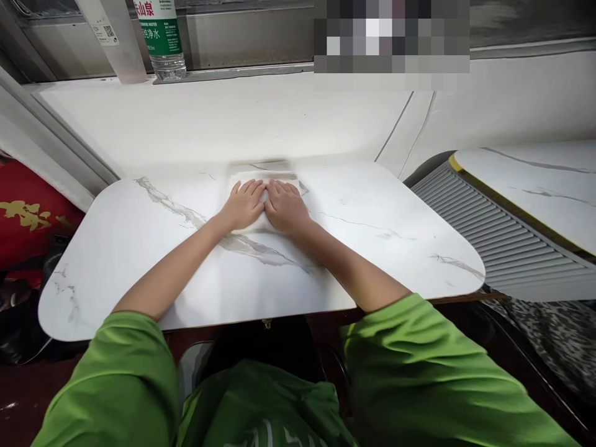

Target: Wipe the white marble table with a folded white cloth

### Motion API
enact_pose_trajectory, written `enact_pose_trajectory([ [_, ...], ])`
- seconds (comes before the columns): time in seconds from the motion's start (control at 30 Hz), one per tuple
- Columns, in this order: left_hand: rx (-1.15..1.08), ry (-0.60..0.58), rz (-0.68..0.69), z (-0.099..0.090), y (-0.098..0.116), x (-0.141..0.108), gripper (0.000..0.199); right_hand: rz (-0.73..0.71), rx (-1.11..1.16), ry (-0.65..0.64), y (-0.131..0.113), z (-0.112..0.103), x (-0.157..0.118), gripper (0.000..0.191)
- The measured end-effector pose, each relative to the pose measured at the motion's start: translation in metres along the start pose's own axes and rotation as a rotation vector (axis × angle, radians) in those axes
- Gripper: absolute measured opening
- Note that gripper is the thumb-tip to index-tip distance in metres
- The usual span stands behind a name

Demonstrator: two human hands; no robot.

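A white wall [209, 124] rises behind a white, grey-veined table [372, 261] with rounded corners. On the ledge at the far left, a labelled clear bottle [166, 46] is set beside a tall translucent container [118, 53]. To the right, a second marbled tabletop [526, 174] is seen above a grey ribbed panel [498, 230]; at the far left edge, red fabric [41, 211] with a gold pattern is partly shown.

A pale flat piece [261, 176] is laid near the middle of the table's far side, close to the wall. Whether it is cloth, paper or something else cannot be told, since most of it is covered by the hands. The left hand [244, 203] and the right hand [286, 206] are placed side by side on it, palms down, the fingers extended and pointed away; nothing is gripped by either.

As far as can be judged, the placing of the piece is done, and the work in hand is a pressing or smoothing with both hands. No fold or opening can be made out beneath them, so how much is left cannot be told.
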State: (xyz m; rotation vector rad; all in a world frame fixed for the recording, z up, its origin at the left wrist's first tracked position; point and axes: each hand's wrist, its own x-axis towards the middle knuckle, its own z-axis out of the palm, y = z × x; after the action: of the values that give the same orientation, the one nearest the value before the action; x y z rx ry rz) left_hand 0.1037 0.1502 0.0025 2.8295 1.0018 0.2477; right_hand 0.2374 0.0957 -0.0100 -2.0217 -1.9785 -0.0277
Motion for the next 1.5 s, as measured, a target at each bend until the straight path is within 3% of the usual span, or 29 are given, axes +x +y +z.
enact_pose_trajectory([
  [0.27, 0.021, -0.018, 0.079, -0.008, 0.046, -0.118, 0.059, -0.139, -0.055, -0.054, -0.046, -0.018, -0.109, 0.059],
  [0.43, 0.006, -0.009, -0.009, -0.013, 0.059, -0.157, 0.058, -0.279, -0.02, -0.025, -0.064, -0.022, -0.131, 0.058],
  [0.6, -0.042, -0.006, -0.124, -0.015, 0.039, -0.139, 0.056, -0.308, 0.043, 0.012, -0.063, -0.01, -0.098, 0.054],
  [0.87, -0.042, 0.076, -0.201, -0.013, -0.052, -0.047, 0.054, -0.28, 0.078, 0.044, -0.057, 0.023, 0.028, 0.049],
  [1.0, -0.032, 0.114, -0.185, -0.015, -0.082, -0.013, 0.053, -0.219, 0.083, 0.061, -0.054, 0.033, 0.069, 0.049],
  [1.13, -0.039, 0.091, -0.192, -0.016, -0.091, -0.002, 0.054, -0.203, 0.078, 0.058, -0.051, 0.035, 0.079, 0.049],
  [1.3, -0.023, 0.049, -0.206, -0.016, -0.086, -0.009, 0.055, -0.222, 0.045, 0.038, -0.051, 0.032, 0.073, 0.051],
  [1.5, -0.009, 0.011, -0.178, -0.017, -0.062, -0.047, 0.056, -0.223, 0.025, 0.002, -0.061, 0.02, 0.027, 0.054],
])
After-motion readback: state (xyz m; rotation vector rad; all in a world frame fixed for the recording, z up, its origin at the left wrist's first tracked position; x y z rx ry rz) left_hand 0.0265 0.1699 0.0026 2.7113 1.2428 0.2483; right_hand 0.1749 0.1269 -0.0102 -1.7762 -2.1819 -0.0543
